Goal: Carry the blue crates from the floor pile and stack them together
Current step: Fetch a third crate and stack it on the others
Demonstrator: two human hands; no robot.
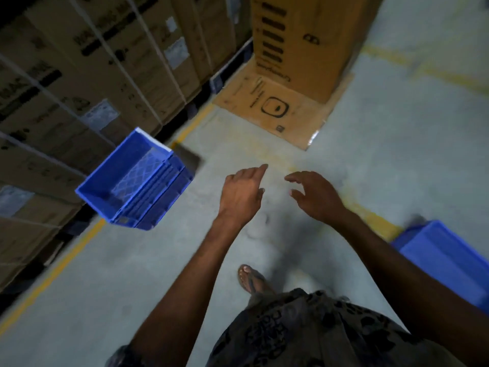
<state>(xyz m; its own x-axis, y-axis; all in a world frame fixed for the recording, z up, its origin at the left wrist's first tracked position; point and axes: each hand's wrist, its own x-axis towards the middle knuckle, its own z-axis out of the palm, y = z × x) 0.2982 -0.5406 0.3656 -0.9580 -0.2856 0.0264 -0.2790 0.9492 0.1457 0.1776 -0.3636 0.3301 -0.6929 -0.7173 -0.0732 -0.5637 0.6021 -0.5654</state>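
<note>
Two empty hands, left hand (pixel 242 193), right hand (pixel 316 193), fingers (pixel 293 177) loosely spread

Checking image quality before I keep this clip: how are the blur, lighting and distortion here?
Head view: dim overall, darkest at the left edge. Motion blur smears the box labels, and the crate at the right edge is soft. The left hand, right hand and blue crate stack are fairly clear. Wide-angle lens makes the stacked boxes lean. No glare.

Strapped cartons (pixel 79 83), flattened cardboard (pixel 272 112)
</note>
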